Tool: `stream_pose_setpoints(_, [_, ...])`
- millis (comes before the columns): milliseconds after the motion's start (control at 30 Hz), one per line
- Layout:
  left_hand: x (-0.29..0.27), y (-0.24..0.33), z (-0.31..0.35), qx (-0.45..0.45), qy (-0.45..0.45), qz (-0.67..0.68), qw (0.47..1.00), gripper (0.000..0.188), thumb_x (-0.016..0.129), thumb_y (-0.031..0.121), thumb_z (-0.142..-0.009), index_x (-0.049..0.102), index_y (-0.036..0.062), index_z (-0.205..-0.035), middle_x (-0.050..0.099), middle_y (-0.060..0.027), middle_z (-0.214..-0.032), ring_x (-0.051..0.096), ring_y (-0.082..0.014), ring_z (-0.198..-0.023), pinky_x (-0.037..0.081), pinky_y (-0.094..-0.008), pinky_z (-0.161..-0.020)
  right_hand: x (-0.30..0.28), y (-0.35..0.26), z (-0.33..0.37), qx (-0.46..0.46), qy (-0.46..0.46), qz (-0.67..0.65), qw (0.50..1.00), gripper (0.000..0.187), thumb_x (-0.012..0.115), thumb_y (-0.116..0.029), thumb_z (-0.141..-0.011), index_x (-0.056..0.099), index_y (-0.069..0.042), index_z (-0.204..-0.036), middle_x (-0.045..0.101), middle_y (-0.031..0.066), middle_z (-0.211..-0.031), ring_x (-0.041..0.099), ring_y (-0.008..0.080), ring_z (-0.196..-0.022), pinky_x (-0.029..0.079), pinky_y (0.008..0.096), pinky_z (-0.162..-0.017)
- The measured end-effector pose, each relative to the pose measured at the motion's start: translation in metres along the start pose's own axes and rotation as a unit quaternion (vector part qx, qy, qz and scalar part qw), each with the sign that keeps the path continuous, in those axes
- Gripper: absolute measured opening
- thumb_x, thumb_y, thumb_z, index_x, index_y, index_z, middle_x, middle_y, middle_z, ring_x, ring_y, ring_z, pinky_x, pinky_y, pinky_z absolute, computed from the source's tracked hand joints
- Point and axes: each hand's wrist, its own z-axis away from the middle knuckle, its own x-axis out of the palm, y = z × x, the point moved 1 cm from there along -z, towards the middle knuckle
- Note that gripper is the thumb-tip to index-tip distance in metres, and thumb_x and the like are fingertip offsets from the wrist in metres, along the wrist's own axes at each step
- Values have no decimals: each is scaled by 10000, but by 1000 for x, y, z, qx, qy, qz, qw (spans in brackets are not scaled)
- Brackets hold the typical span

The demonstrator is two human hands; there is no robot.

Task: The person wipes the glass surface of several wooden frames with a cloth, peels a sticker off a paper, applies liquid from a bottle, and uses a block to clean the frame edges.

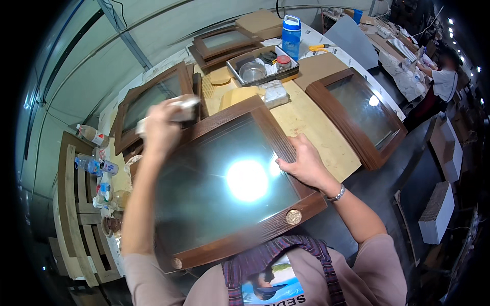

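A brown wood-framed glass cabinet door [204, 209] is tilted up close against my body, and a bright light reflects in its pane. My right hand [304, 162] grips the right side of its frame, thumb over the front. Above the door's upper left part, my left hand [161, 130] is closed around a white cloth [188, 106]; both are smeared by motion. I cannot tell whether the cloth touches the door. Two round raw patches show on the door's bottom rail, one large [293, 217] and one small.
More framed glass doors lie stacked at the left [153, 97], back [224, 42] and right [357, 112] of the workbench [329, 148]. A tray [237, 76] holds a tin and a jar beside a blue bottle [291, 38]. Bottles [93, 135] line the left. Another person [443, 84] works far right.
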Motion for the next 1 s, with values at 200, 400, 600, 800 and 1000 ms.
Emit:
stream_pose_setpoints(200, [55,113,36,218,-78,172,958,323,710,-12,-679,783,171,-935,698,24,-1154,634,-263,-1015,573,-381,-796,-2,4,4,-19,-5,-3,1000,586,771,-261,-815,583,54,-1271,552,203,-1050,582,364,-1013,479,418,-909])
stream_pose_setpoints(400, [48,155,47,259,-131,78,954,360,695,4,-694,792,150,-1009,685,-124,-1098,665,-304,-992,553,-436,-824,1,11,3,-23,8,22,999,579,756,-256,-833,571,66,-1278,548,207,-1079,576,372,-1027,471,422,-928])
stream_pose_setpoints(600, [15,97,31,-79,-281,389,874,336,639,125,-913,719,141,-1239,718,-55,-1167,678,-222,-1047,535,-344,-888,-14,-6,-5,-92,44,5,995,622,759,-223,-815,529,6,-1346,501,220,-1292,538,375,-1188,434,418,-1041])
stream_pose_setpoints(800, [-50,53,72,-189,-222,678,675,483,574,285,-1036,557,-37,-1396,677,-128,-1255,652,-167,-1109,517,-324,-968,-6,-74,-50,-260,-96,-122,953,288,668,-37,-793,698,14,-1075,609,180,-1201,567,293,-1152,448,383,-1017])
stream_pose_setpoints(1000, [-84,-16,136,-269,-112,612,735,404,542,261,-1052,644,-62,-1271,711,-109,-1176,667,-154,-1030,524,-299,-912,5,-120,-58,-109,-273,-421,858,129,620,-58,-891,708,31,-919,675,19,-792,629,88,-756,522,258,-733])
